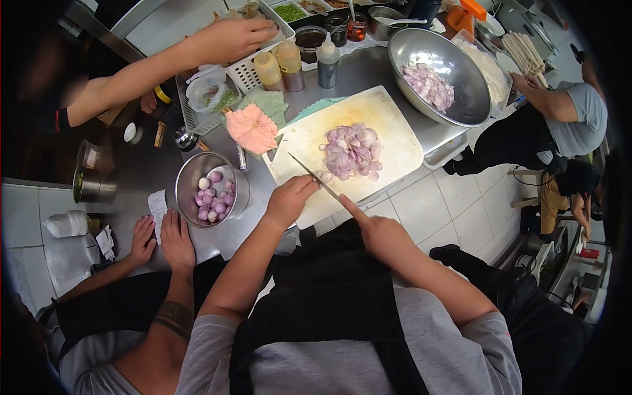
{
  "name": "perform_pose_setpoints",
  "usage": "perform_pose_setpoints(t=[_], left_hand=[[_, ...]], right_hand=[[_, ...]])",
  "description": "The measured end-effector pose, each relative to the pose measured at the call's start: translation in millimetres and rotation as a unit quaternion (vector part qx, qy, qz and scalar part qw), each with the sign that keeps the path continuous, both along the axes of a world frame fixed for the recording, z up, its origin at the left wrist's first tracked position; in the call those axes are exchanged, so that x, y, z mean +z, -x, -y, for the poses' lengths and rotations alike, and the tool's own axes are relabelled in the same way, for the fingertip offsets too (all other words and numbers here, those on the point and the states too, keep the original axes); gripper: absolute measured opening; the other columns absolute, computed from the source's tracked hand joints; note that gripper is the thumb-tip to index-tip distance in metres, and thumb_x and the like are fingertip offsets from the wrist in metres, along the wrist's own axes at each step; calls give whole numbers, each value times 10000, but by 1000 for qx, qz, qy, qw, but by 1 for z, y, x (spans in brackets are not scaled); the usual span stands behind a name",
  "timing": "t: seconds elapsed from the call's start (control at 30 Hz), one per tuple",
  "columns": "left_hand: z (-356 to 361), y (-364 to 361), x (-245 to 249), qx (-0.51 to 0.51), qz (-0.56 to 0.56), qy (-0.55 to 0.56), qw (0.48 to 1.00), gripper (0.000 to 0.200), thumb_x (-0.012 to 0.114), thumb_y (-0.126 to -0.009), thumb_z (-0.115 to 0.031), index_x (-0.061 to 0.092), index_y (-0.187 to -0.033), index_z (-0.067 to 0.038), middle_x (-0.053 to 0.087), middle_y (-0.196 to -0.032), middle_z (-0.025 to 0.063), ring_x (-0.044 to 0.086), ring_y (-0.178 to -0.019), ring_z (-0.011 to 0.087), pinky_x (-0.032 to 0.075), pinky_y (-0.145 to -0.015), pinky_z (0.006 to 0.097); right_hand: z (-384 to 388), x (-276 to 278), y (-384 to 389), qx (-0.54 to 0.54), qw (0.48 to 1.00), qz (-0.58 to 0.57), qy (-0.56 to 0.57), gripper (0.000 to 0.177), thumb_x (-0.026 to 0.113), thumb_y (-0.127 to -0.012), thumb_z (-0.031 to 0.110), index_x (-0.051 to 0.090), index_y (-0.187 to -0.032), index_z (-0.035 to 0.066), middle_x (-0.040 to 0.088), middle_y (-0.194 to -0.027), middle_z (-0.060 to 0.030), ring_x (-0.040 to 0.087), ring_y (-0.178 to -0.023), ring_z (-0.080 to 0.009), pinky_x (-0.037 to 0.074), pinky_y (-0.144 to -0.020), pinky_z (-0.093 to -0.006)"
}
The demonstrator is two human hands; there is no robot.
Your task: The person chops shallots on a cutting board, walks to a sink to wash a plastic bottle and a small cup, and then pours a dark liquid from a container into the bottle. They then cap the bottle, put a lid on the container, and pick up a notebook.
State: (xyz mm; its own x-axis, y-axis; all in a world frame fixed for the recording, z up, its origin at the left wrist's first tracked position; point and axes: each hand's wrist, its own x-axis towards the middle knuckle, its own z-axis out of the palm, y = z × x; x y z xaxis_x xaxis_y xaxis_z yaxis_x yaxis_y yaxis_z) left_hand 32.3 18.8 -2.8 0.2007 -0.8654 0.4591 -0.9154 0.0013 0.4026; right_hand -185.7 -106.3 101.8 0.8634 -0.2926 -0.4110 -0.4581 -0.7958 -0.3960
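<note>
My right hand [382,232] grips a knife [309,170], its index finger stretched along the spine. The blade points up and left over the white cutting board [395,125]. My left hand [288,203] is closed at the board's near left edge, its fingertips pressed together beside the blade; what they pinch is hidden. Just across the blade lie a few shallot slices [324,176]. A pile of sliced shallots [353,150] covers the middle of the board. To the left, a steel bowl [181,197] holds several peeled whole shallots [214,197].
A large steel bowl [471,72] with sliced shallots stands at the back right. Behind the board are a pink cloth [251,128], squeeze bottles [328,62] and a white basket [247,78]. Co-workers' hands [176,240] rest at left; another person's arm [164,62] reaches across the back.
</note>
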Motion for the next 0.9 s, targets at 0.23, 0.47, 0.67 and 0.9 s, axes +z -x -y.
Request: perform_pose_setpoints(t=[0.23,0.47,0.67,0.9], left_hand=[[2,0,1,0,-16,26,1000,213,634,-786,-22,693,-983,-80,675,-1016,57,672,-900,245,564,-729,341],[2,0,-1,26,-8,33,999,203,640,-803,-18,683,-996,-65,676,-998,72,671,-890,252,562,-735,346],[1,0,-2,20,-12,9,1000,254,618,-798,-51,675,-1043,-83,667,-1060,50,663,-964,236,567,-747,340],[2,0,0,22,-20,17,999,211,642,-800,-35,682,-1003,-75,671,-1023,62,668,-919,250,566,-734,348]], right_hand=[[-4,-23,-26,-6,1000,-19,18,897,519,-847,31,93,-1582,320,660,-720,-192,673,-639,-339,542,-573,-467],[0,-8,-9,-1,1000,-16,-5,903,520,-845,30,76,-1584,297,665,-734,-193,673,-638,-336,549,-582,-465],[-8,-29,-4,-11,1000,14,15,840,534,-862,47,151,-1577,265,640,-660,-180,644,-585,-349,522,-549,-475],[-5,0,2,-16,1000,16,-5,829,524,-867,46,159,-1574,281,640,-664,-193,645,-588,-356,522,-555,-481]])
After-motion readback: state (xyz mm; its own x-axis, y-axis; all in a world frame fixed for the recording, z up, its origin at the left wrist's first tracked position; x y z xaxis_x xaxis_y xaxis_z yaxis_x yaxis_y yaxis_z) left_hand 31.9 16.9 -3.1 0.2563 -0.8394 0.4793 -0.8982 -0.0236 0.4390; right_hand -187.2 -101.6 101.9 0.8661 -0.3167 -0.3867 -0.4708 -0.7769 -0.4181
